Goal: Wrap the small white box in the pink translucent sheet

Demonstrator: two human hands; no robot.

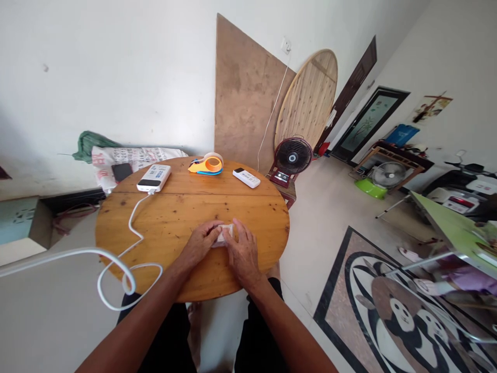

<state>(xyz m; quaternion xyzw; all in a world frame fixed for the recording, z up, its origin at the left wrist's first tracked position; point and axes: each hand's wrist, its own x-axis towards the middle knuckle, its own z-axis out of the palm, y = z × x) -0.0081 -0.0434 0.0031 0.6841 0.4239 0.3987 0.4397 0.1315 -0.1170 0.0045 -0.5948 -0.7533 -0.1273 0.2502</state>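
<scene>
Near the front middle of the round wooden table (174, 217), both hands are closed on a small, whitish, flat block-like item (221, 237), perhaps in clear wrapping; its exact kind cannot be made out. My left hand (201, 241) grips its left side, with the thumb on top. My right hand (244, 255) has its thumb on the item and its fingers along the right side. Beyond the hands lie an orange tape dispenser (197, 166) and a white power-bank-like device (247, 178). Farther left rests a larger white power bank (157, 175) with a cable plugged in.
A white cable (134, 217) runs off the table's left side and loops near my left forearm. Past the table's right edge stands a dark red fan (293, 158). Boards (248, 98) lean on the wall behind. A green table (446, 223) is at the right.
</scene>
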